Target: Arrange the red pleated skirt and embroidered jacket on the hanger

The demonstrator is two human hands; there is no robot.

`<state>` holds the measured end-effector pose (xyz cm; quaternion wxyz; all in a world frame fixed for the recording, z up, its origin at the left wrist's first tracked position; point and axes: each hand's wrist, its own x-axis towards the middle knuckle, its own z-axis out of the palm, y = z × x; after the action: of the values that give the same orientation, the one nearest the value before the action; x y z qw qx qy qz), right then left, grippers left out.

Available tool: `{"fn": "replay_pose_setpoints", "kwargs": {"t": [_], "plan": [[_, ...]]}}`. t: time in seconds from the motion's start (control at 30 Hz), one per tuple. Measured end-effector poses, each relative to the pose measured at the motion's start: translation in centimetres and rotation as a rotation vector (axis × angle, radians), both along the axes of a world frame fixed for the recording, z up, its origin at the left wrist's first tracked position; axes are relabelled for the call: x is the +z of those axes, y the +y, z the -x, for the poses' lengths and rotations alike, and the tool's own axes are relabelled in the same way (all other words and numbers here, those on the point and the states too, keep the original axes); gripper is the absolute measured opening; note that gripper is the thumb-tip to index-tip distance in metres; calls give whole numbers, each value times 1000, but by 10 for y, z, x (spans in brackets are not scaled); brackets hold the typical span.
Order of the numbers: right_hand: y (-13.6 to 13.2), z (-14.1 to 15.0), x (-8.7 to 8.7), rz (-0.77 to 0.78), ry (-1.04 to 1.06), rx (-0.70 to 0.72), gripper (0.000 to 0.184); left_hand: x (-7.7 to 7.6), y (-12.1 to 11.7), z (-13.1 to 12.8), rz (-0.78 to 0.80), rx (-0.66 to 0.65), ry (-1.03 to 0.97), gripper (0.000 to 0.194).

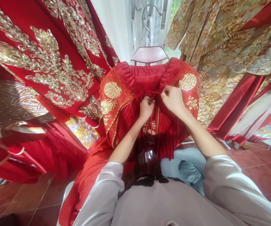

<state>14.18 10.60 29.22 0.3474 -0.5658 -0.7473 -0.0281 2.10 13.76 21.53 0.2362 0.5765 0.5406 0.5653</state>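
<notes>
A red pleated garment [170, 128] with gold-patterned shoulder panels hangs in front of me on a pale hanger [148, 55]. At its gathered front neckline, my left hand [146, 108] is closed, pinching the red fabric. Slightly higher and to the right, my right hand [173, 99] is closed in a pinch on the same neckline. A thin red strip seems to run between the fingertips; whether it is a cord or a fold I cannot tell. Below the hands, a dark glossy brown object [149, 160] stands partly hidden by the garment.
A red garment with silver-gold beading [55, 72] hangs at the left. Gold sequined garments [217, 69] hang at the right. Orange-red cloth [90, 175] drapes beside my left arm over a reddish tiled floor [253, 160]. Light blue cloth [189, 166] lies near my right elbow.
</notes>
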Motion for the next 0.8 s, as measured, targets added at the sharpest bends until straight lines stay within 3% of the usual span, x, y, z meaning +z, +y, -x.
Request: {"fn": "replay_pose_setpoints", "kwargs": {"t": [0.07,0.17,0.27,0.37,0.5,0.63,0.8], "plan": [[-1,-2,-1,-36,-15,-36,25,-2,-3,2,35,-40,-130,10],[0,-7,-3,-47,-143,35,31,3,-14,11,192,-190,-327,11],[3,-13,-2,2,-283,127,34,15,-29,25,263,-282,-325,13],[5,-17,4,25,-325,143,35,31,-43,39,73,-150,-72,17],[1,-15,16,48,-318,164,31,54,-56,50,-181,0,214,8],[-6,-7,27,140,-203,190,28,77,-63,48,-270,-51,259,14],[-10,7,33,-20,-58,154,29,102,-66,37,-301,-137,301,13]]}}
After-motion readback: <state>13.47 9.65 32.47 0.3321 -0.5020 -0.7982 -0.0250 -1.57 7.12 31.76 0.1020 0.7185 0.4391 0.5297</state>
